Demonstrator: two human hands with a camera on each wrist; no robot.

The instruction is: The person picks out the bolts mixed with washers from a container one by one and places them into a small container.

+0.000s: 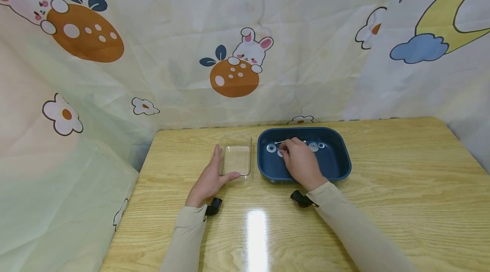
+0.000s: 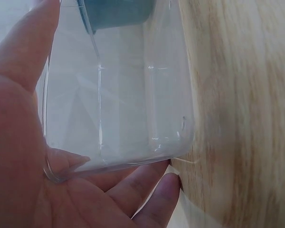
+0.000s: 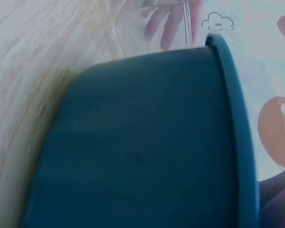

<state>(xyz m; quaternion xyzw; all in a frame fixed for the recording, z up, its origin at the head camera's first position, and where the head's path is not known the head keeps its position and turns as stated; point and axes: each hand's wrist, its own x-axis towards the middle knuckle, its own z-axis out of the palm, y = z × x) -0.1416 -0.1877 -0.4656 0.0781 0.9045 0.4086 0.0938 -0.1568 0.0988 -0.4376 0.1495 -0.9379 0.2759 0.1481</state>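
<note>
A clear plastic box (image 1: 237, 163) stands upright on the table, left of a dark blue basin (image 1: 342, 165). My left hand (image 1: 212, 180) rests against the box at its near left corner, fingers extended along the left wall and thumb along the near side. In the left wrist view, the box's clear wall (image 2: 118, 109) lies against the palm. My right hand (image 1: 302, 163) reaches down into the basin with curled fingers, their tips beside a pale washer (image 1: 280, 153). Whether they pinch anything is unclear. Other washers (image 1: 271, 148) lie on the basin floor near the hand.
A thin cotton-swab-like stick (image 1: 279, 142) lies toward the basin's far side, partly behind the right hand. The basin's outer wall (image 3: 137, 142) fills most of the right wrist view. A patterned cloth (image 1: 172, 72) hangs behind the wooden table (image 1: 402, 187).
</note>
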